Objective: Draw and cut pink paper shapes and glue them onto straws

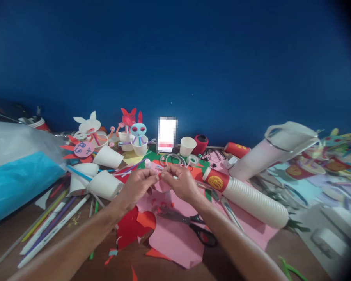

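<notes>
My left hand and my right hand meet over the middle of the table, fingertips pinched close together. A tiny red piece shows between the fingertips; its shape is too small to tell. A pale pink piece is just under the hands, and I cannot tell which hand holds it. Below them lie black-handled scissors on pink paper. Red paper and an orange scrap are to the left of the scissors.
A long stack of paper cups and a white pitcher lie to the right. Loose cups, markers and a blue-and-white plastic bag are on the left. Paper animal figures and a lit screen stand behind.
</notes>
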Demonstrator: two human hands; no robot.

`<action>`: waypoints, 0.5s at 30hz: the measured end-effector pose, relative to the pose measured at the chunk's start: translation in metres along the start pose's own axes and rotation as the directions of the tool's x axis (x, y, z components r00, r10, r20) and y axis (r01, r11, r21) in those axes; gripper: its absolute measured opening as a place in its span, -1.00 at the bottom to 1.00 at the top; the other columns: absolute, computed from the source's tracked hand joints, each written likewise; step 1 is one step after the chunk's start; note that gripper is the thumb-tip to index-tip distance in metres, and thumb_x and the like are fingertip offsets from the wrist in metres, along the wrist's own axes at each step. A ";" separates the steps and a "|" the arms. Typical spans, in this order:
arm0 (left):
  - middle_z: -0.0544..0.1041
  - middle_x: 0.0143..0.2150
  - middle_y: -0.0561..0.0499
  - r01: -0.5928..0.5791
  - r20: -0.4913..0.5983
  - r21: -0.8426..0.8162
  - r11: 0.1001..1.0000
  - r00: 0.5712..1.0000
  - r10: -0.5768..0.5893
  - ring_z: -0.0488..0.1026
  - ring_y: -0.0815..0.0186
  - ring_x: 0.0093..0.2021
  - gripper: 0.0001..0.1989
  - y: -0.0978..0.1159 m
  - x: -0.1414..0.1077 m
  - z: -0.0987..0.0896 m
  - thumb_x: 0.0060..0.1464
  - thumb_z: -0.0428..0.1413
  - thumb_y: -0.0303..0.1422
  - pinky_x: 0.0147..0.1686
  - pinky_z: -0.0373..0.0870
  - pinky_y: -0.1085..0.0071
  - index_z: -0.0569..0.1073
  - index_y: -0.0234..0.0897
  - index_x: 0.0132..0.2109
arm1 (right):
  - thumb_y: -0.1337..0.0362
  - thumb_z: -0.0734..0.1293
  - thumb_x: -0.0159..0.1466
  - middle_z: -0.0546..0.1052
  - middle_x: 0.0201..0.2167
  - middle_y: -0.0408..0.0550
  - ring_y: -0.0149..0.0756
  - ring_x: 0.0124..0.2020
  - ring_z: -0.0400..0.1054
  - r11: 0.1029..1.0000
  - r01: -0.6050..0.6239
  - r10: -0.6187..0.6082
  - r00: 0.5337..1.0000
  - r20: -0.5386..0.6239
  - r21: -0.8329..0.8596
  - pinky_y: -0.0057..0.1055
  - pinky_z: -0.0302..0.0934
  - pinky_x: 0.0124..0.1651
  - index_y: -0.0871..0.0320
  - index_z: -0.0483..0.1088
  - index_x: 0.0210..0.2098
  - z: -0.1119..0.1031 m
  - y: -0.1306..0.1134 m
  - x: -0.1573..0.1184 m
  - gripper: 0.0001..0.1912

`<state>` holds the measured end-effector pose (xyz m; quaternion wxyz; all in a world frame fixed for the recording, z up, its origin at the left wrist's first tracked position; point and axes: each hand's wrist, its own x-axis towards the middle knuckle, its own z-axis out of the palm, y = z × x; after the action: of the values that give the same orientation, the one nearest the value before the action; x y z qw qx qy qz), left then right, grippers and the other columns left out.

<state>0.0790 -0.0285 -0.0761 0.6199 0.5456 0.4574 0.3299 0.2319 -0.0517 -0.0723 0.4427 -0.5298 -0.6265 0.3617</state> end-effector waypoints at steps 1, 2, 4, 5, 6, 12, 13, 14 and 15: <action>0.34 -0.61 0.16 0.010 0.006 -0.013 1.000 1.000 -0.010 0.29 0.44 -0.60 -0.82 0.000 0.000 0.000 -0.12 0.12 -0.25 -0.56 0.21 0.51 0.41 -0.30 -0.47 | 0.27 0.24 0.16 0.27 -0.63 -0.24 -0.46 -0.56 0.13 1.000 -0.011 0.011 1.000 0.000 0.008 -0.53 0.03 -0.49 0.17 0.31 -0.57 0.000 0.000 0.001 -0.81; 0.34 -0.59 0.15 0.008 0.004 -0.010 1.000 1.000 -0.008 0.31 0.43 -0.58 -0.81 0.001 0.000 0.000 -0.11 0.12 -0.24 -0.56 0.22 0.51 0.42 -0.30 -0.45 | 0.25 0.25 0.16 0.28 -0.63 -0.24 -0.45 -0.57 0.14 0.999 -0.024 0.024 1.000 0.003 0.023 -0.53 0.03 -0.50 0.17 0.32 -0.56 0.000 0.001 0.002 -0.80; 0.33 -0.60 0.16 -0.022 -0.027 0.023 1.000 0.999 0.022 0.28 0.44 -0.59 -0.79 0.004 -0.001 -0.001 -0.12 0.14 -0.23 -0.57 0.21 0.52 0.41 -0.31 -0.47 | 0.20 0.24 0.19 0.30 -0.63 -0.23 -0.43 -0.56 0.17 0.996 -0.044 0.043 0.999 0.014 0.078 -0.52 0.05 -0.49 0.16 0.37 -0.53 0.000 0.002 0.003 -0.77; 0.32 -0.60 0.16 -0.041 -0.053 0.038 0.998 0.998 0.043 0.26 0.46 -0.60 -0.78 0.006 -0.001 -0.001 -0.13 0.14 -0.22 -0.57 0.19 0.53 0.39 -0.31 -0.49 | 0.17 0.22 0.21 0.33 -0.61 -0.21 -0.41 -0.53 0.21 0.992 -0.044 0.043 0.999 0.008 0.115 -0.50 0.08 -0.46 0.16 0.40 -0.51 -0.001 0.003 0.004 -0.75; 0.30 -0.61 0.17 -0.058 -0.081 0.048 0.997 0.995 0.062 0.24 0.47 -0.60 -0.77 0.007 -0.001 -0.001 -0.13 0.15 -0.22 -0.58 0.18 0.54 0.37 -0.31 -0.52 | 0.14 0.20 0.23 0.36 -0.58 -0.18 -0.39 -0.49 0.25 0.987 -0.039 0.041 0.999 -0.007 0.154 -0.49 0.11 -0.42 0.16 0.42 -0.47 -0.001 0.004 0.005 -0.71; 0.29 -0.64 0.17 -0.124 -0.221 0.074 0.990 0.965 0.137 0.22 0.48 -0.62 -0.74 0.009 0.001 -0.006 -0.11 0.15 -0.22 -0.58 0.17 0.56 0.35 -0.31 -0.55 | 0.07 0.19 0.24 0.35 -0.61 -0.17 -0.43 -0.55 0.21 0.949 -0.092 0.087 0.996 0.032 0.300 -0.49 0.11 -0.48 0.18 0.35 -0.54 -0.001 0.014 0.008 -0.64; 0.29 -0.65 0.17 -0.124 -0.229 0.075 0.989 0.964 0.138 0.23 0.48 -0.62 -0.75 0.009 0.001 -0.007 -0.11 0.15 -0.22 -0.59 0.17 0.56 0.36 -0.31 -0.55 | 0.10 0.24 0.21 0.32 -0.63 -0.19 -0.46 -0.60 0.17 0.945 -0.106 0.093 0.994 0.054 0.310 -0.51 0.07 -0.52 0.17 0.33 -0.55 0.000 0.016 0.008 -0.69; 0.30 -0.65 0.16 -0.120 -0.233 0.069 0.990 0.963 0.133 0.23 0.47 -0.62 -0.75 0.008 0.002 -0.007 -0.11 0.14 -0.22 -0.59 0.18 0.56 0.37 -0.31 -0.55 | 0.14 0.28 0.18 0.30 -0.65 -0.22 -0.48 -0.63 0.13 0.938 -0.117 0.101 0.993 0.065 0.327 -0.52 0.04 -0.56 0.17 0.32 -0.56 0.002 0.018 0.009 -0.73; 0.31 -0.64 0.16 -0.111 -0.230 0.051 0.993 0.966 0.120 0.25 0.46 -0.62 -0.77 0.008 0.002 -0.008 -0.11 0.14 -0.23 -0.59 0.19 0.55 0.38 -0.31 -0.54 | 0.17 0.31 0.14 0.30 -0.66 -0.23 -0.49 -0.65 0.11 0.928 -0.132 0.115 0.991 0.070 0.349 -0.53 0.02 -0.58 0.17 0.32 -0.55 0.003 0.019 0.009 -0.77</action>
<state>0.0731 -0.0227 -0.0685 0.5315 0.5406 0.5004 0.4182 0.2356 -0.0395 -0.0893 0.4916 -0.4711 -0.5274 0.5082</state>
